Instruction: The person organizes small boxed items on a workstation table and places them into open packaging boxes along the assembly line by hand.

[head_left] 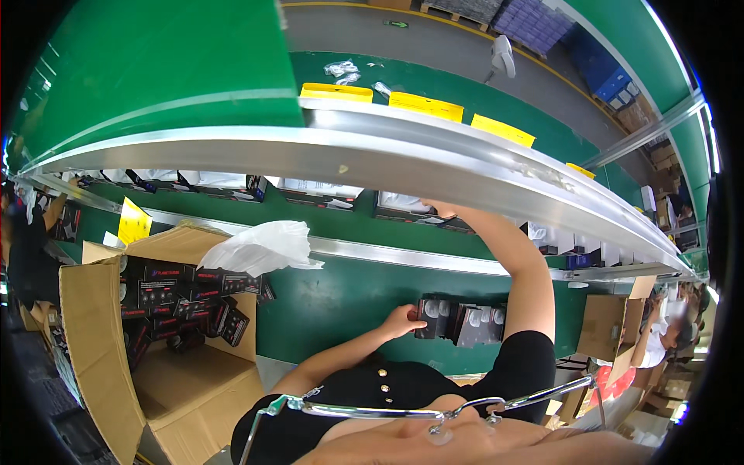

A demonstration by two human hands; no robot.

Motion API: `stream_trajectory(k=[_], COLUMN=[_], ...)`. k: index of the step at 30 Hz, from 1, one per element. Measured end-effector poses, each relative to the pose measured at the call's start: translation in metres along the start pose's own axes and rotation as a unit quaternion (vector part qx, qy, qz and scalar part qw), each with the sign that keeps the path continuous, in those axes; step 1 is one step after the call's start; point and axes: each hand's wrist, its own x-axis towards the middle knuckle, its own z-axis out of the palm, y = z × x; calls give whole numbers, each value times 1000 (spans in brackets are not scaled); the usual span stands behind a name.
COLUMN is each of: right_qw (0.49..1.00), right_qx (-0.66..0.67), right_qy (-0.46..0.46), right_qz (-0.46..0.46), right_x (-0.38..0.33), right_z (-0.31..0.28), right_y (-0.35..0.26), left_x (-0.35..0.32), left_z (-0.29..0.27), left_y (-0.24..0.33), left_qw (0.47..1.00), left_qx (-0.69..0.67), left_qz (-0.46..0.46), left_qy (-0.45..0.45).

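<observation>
The left hand is closed, thumb and fingers gripping the near end of a row of small black boxes, which runs rightward from it across the green tabletop. The boxes stand close together, dark and flat-sided, with pale grey rounded shapes on their upper parts; those by the fingers stand fairly even, while the ones farther from the hand lean at slightly different angles (whatever is printed on them is too small to make out)

Ahead of the left hand and somewhat to its right, the right hand reaches to an open box with white contents; a metal rail partly hides this hand, so I cannot tell whether it grips anything

Well to the left of the left hand gapes a brown carton, where more black boxes with coloured print lie stacked and tilted. A crumpled white sheet hangs over its far edge

Farthest out, beyond both hands and the rail, are yellow cards in a line
</observation>
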Motion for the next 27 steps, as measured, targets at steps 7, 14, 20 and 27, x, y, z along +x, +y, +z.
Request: stream_trajectory(k=[7, 14, 20, 27], right_qw=[1000, 1000, 998, 999], right_qx=[-4, 1, -27, 20], right_qy=[5, -19, -55, 22], right_qz=[-3, 5, 2, 33], right_x=[-16, -43, -52, -76], right_z=[-16, -31, -39, -42], right_y=[6, 9, 10, 49], left_x=[3, 9, 19, 6], left_z=[-2, -9, -21, -35], left_y=[-4, -10, -12, 0], left_qw=[1000, 1000, 999, 999], left_qx=[-29, -19, -22, -43], left_qz=[-5, -23, -26, -6], left_qy=[3, -2, 7, 5])
